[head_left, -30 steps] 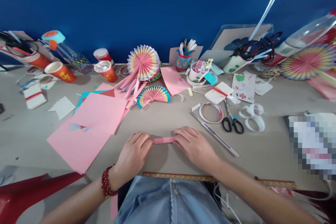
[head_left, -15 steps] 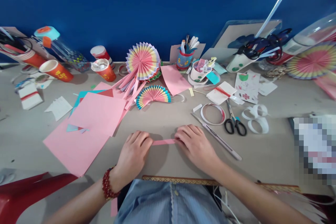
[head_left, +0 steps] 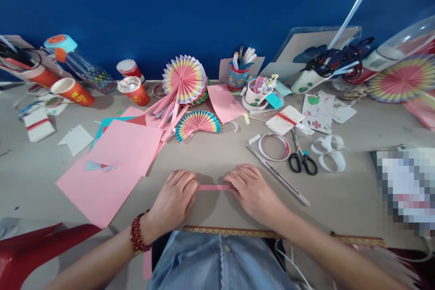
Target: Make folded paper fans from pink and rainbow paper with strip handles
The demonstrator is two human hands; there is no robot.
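Note:
A narrow pink paper strip (head_left: 213, 187) stretches between my hands, low over the table near its front edge. My left hand (head_left: 177, 195), with a dark red bead bracelet at the wrist, closes on the strip's left end. At the right end, my right hand (head_left: 252, 194) grips it with curled fingers; the fingertips are partly hidden under both hands. A white utility knife (head_left: 280, 176) lies just right of my right hand. Beyond it are a roll of tape (head_left: 273, 147) and black-handled scissors (head_left: 302, 159).
Pink paper sheets (head_left: 125, 147) lie left of my hands. Behind stand a pleated paper rosette (head_left: 183, 80), a half-round paper fan (head_left: 197, 124), a blue-red pen cup (head_left: 238, 77) and red paper cups (head_left: 73, 91). Curled white tape (head_left: 331, 162) lies right. A red stool (head_left: 37, 253) is lower left.
The strip between my hands looks narrower and now lies level instead of slightly slanted. My right hand has shifted a little towards me; both hands keep hold of it.

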